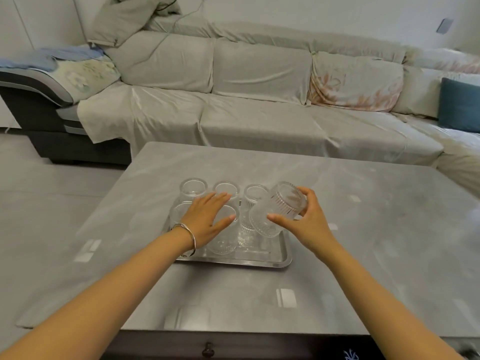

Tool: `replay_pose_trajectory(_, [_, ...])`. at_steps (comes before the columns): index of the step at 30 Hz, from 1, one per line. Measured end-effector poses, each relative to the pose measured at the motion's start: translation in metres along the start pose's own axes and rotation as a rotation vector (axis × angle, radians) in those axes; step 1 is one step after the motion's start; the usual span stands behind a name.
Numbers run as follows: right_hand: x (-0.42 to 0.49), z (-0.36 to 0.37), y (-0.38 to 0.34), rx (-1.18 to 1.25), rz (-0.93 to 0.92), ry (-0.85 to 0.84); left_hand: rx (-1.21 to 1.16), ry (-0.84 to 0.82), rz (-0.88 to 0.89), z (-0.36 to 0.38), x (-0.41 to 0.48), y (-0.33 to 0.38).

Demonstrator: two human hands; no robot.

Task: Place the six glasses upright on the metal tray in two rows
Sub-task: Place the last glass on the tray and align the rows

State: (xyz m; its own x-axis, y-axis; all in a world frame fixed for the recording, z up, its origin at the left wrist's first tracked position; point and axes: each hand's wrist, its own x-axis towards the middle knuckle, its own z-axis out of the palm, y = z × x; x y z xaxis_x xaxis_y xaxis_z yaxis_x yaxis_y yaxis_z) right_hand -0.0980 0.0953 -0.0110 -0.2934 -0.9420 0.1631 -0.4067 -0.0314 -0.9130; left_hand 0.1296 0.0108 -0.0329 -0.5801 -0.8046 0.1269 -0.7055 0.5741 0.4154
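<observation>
While the sixth glass (279, 210) hangs tilted over the tray's near-right corner, its base points up and away from me and its mouth down toward the tray, so its long axis leans well off vertical; I judge the coming move turns on swinging that axis upright. My right hand (309, 224) grips it, thumb on the near side of the ribbed wall, fingers wrapped round the far side by the base. Empty slot sits directly below and slightly nearer me, front row right, just beside the back-right glass (255, 193). Five glasses stand upright on the metal tray (284, 258): three in back, two in front. My left hand (207, 216) lies flat and open, palm down over the front-row glasses, holding nothing; can't tell if it touches their rims. Right hand does the placing. Tray rests on the grey table (363, 229).
</observation>
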Motion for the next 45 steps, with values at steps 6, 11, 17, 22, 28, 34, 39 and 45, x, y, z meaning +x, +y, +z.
replay_pose_trajectory(6, [-0.004,0.017,0.022,-0.169,-0.028,-0.068,0.225,-0.061,0.003,0.010,-0.001,-0.001])
replay_pose_trajectory(11, [-0.002,0.031,0.033,-0.223,-0.025,-0.079,0.258,-0.069,0.008,0.011,-0.002,-0.001])
replay_pose_trajectory(17, [-0.001,0.041,0.041,-0.219,-0.021,-0.096,0.259,-0.076,0.010,0.011,0.000,-0.001])
replay_pose_trajectory(22, [0.000,0.047,0.043,-0.241,-0.027,-0.111,0.252,-0.076,0.011,0.011,-0.001,-0.002])
replay_pose_trajectory(28, [0.001,0.050,0.046,-0.221,-0.032,-0.130,0.241,-0.087,0.008,0.009,0.000,-0.002])
replay_pose_trajectory(34, [0.004,0.047,0.043,-0.163,-0.031,-0.132,-0.203,0.070,0.024,-0.007,0.007,-0.016])
replay_pose_trajectory(39, [0.043,0.039,0.015,-0.095,-0.048,-0.069,-0.341,0.213,-0.167,-0.027,0.035,-0.055])
replay_pose_trajectory(45, [0.106,0.058,0.009,-0.311,0.005,-0.268,-0.160,-0.037,-0.197,-0.028,0.075,-0.074])
